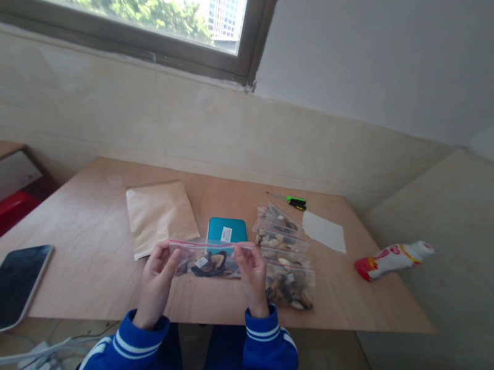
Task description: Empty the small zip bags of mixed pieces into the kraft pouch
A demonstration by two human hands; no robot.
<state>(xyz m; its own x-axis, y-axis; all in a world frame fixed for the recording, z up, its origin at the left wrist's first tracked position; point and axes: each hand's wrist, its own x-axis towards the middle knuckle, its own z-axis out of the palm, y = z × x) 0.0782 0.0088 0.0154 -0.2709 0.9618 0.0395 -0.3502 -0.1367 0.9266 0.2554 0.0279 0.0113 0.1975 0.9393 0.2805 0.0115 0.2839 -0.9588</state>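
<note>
Between my two hands is a clear zip bag (209,261) with a pink-red seal strip along its top and dark dried pieces and a small white label inside. My left hand (158,277) pinches its top left corner. At the right end of the seal, my right hand (252,271) is closed on the strip with thumb and fingers. Right behind the bag lies a teal box (216,228) with a white sticker, partly covered by it. Beside my right hand, several similar filled zip bags (291,289) overlap in a row running away from me.
A brown paper envelope (161,212) lies at the left, a phone (8,288) with a cable at the near left edge. Farther back are a green-handled screwdriver (295,201) and a white paper sheet (324,232). A red-white bottle (392,260) stands right. Wall and window bound the back.
</note>
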